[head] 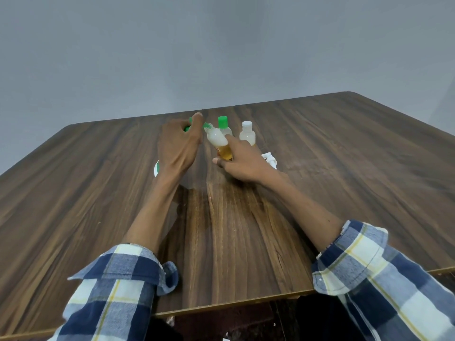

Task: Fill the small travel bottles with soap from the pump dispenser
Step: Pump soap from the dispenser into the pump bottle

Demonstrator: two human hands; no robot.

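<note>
Head view: at frame centre, the left hand (pixel 177 143) grasps the green pump dispenser head (pixel 190 124), its nozzle meeting the mouth of a tilted travel bottle (pixel 219 143) partly filled with amber soap, gripped by the right hand (pixel 242 161). Just right stand a green-capped bottle (pixel 224 125) and a white-capped bottle (pixel 247 133) on the wooden table (pixel 344 156).

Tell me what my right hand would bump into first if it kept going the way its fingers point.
Probably the green-capped bottle just beyond the tilted bottle that the right hand holds; the pump's green spout sits close too, and depth is hard to judge.
</note>
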